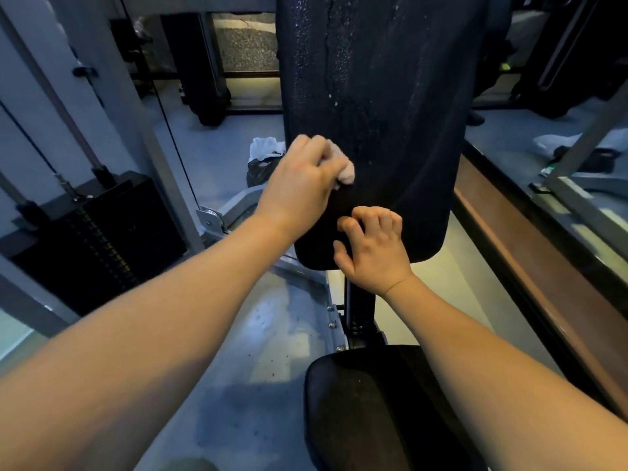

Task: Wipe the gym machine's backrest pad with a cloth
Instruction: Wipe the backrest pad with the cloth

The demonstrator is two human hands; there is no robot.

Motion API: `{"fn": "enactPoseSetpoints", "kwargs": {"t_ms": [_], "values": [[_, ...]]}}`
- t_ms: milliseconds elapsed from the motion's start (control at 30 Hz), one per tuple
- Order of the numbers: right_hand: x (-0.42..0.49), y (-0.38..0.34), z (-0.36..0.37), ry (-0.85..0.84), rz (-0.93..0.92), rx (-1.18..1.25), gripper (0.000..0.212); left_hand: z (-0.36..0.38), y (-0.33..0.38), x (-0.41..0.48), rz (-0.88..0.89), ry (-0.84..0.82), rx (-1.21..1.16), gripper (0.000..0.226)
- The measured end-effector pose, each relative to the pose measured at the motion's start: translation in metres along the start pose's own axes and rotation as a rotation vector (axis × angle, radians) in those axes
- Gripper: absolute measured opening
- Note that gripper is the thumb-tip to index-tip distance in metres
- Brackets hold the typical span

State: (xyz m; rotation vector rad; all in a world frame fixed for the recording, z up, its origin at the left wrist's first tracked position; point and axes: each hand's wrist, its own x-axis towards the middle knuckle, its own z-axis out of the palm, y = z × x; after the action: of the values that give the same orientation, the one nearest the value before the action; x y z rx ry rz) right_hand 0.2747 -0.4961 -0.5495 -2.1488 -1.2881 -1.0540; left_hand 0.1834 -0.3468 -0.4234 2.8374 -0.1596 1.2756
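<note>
Left grip point(302, 178) is clutching the bunched pale cloth point(345, 169) low on the tall black padded backrest point(390, 96); its droplet-speckled length is running upward from there; right grip point(372, 246), holding nothing, is bracing just below

No text, label, brand or number can be read anywhere.
</note>
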Motion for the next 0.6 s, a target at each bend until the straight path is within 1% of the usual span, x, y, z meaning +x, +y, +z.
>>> {"fn": "enactPoseSetpoints", "kwargs": {"t_ms": [100,200,233,267,300,367,400,433,467,500,567,600], "values": [[0.0,0.002,-0.012,-0.073,-0.005,0.028,0.038,-0.012,-0.005,0.045,-0.118,0.106,0.039,0.018],[0.0,0.004,-0.022,-0.157,-0.017,0.041,0.042,-0.008,-0.002,0.049,-0.187,0.198,0.013,0.018],[0.0,0.004,-0.024,-0.18,-0.009,0.046,0.043,-0.003,0.004,0.038,-0.192,0.189,0.011,0.019],[0.001,0.003,-0.026,-0.201,0.001,0.05,0.045,0.001,0.013,0.022,-0.18,0.138,0.014,0.02],[0.002,0.003,-0.029,-0.225,0.007,0.052,0.048,0.008,0.018,0.005,-0.152,0.071,0.01,0.021],[0.004,0.005,-0.036,-0.287,-0.008,0.057,0.052,0.011,0.024,-0.018,-0.1,-0.08,0.019,0.015],[0.005,0.008,-0.041,-0.323,-0.028,0.059,0.053,0.011,0.018,-0.014,-0.048,-0.072,0.053,0.013],[0.007,0.01,-0.046,-0.36,-0.053,0.059,0.053,0.013,0.01,-0.004,-0.026,-0.03,0.025,0.016],[0.008,0.013,-0.051,-0.389,-0.07,0.056,0.053,0.009,0.007,0.01,-0.037,0.003,-0.002,0.018],[0.008,0.015,-0.055,-0.393,-0.065,0.052,0.052,0.004,0.007,0.026,-0.085,0.022,-0.001,0.019],[0.005,0.021,-0.064,-0.33,0.037,0.051,0.048,-0.002,0.007,0.051,-0.17,0.081,-0.009,0.019],[0.003,0.025,-0.068,-0.304,0.109,0.053,0.047,0.0,0.01,0.056,-0.212,0.082,-0.041,0.018]]}}
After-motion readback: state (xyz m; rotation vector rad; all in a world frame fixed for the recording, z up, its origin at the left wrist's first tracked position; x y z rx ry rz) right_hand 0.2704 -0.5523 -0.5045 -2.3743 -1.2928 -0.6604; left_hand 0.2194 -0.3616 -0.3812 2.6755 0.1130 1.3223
